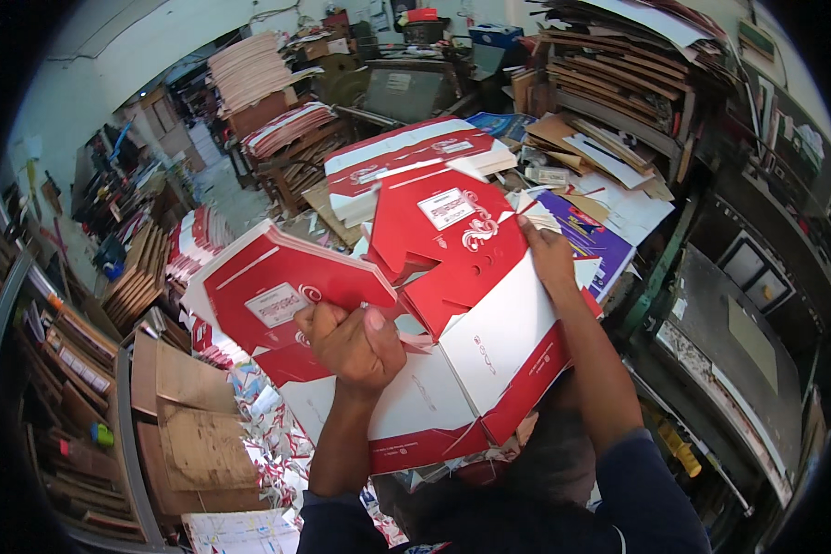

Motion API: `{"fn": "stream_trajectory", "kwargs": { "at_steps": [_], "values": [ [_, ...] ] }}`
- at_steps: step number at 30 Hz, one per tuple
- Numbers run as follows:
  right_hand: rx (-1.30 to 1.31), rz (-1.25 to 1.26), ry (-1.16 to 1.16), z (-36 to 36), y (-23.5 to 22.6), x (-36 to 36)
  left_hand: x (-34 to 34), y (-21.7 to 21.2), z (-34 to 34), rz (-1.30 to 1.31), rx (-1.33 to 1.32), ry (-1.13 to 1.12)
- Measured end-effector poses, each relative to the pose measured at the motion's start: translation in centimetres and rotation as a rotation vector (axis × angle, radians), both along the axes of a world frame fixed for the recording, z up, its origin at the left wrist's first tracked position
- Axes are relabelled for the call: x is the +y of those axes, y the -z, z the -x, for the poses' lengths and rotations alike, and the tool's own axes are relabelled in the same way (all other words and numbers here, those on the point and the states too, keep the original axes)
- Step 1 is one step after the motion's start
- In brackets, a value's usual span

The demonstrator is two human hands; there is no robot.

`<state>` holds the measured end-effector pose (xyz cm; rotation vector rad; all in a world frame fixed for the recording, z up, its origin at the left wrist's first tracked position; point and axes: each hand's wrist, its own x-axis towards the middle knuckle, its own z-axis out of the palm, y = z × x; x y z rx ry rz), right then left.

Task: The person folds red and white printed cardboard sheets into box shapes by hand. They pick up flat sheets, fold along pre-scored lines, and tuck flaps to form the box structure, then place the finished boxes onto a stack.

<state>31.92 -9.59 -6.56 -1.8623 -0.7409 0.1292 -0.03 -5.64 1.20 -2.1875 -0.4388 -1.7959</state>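
A thick stack of red and white die-cut cardboard box blanks [489, 342] lies before me, its left panels [249, 277] tilted up and split from the middle panels by a notched gap. My left hand [355, 346] is closed in a fist against the left panels, beside the gap. Whatever its fingers may hold is hidden. My right hand [549, 258] grips the far right edge of the stack, thumb on top and fingers partly out of sight. Pale cut edges show along the gap.
Behind lies another stack of red and white blanks [415, 162]. Paper scraps [272, 425] litter the floor at left, beside brown boards [194, 425]. A grey metal machine [729, 351] stands at right. Purple printed sheets [586, 235] lie past my right hand.
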Motion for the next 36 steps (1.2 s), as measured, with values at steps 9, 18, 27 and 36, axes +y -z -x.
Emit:
{"fn": "stream_trajectory", "kwargs": {
  "at_steps": [9,18,27,36],
  "values": [
    [-0.058,0.225,0.017,-0.4,0.7,1.3,-1.0,0.6,-1.6,-0.024,0.024,0.021],
    [-0.100,-0.082,0.077,-0.4,-2.3,-1.7,7.5,5.3,-1.3,0.401,0.105,-0.110],
    [-0.077,0.139,0.013,-1.7,2.5,-3.9,9.8,13.0,-2.3,0.723,0.308,-0.091],
    [0.120,0.198,-0.187,-0.7,2.5,-3.8,11.5,15.6,-2.7,0.798,0.364,-0.062]
  ]
}}
